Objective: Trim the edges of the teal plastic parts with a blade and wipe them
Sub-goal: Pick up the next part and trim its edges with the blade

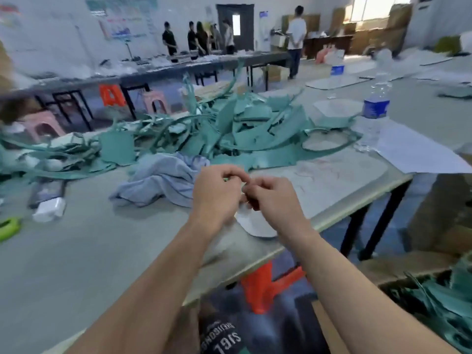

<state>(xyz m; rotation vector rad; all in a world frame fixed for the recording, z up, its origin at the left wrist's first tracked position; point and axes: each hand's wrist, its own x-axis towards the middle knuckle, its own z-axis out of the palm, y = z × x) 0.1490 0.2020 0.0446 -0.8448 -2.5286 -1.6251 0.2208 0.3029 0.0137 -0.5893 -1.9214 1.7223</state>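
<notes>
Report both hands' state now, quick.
Left hand: fingers curled, pinching what looks like a small teal scrap.
Right hand: fingers curled, close against the other's; any hold cannot be told.

Soft daylight, seemingly motion-blurred edges

My left hand (217, 192) and right hand (270, 198) together above table (102, 238) edge, cloth (163, 175) behind them, parts (229, 129) heaped beyond, bottle (375, 111) right.

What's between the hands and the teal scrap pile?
Nothing blocks it: the left hand and right hand hover together near the table edge; the teal pile lies just beyond them. A crumpled blue-grey cloth sits ahead-left, against the pile's near edge, off the straight path.
</notes>
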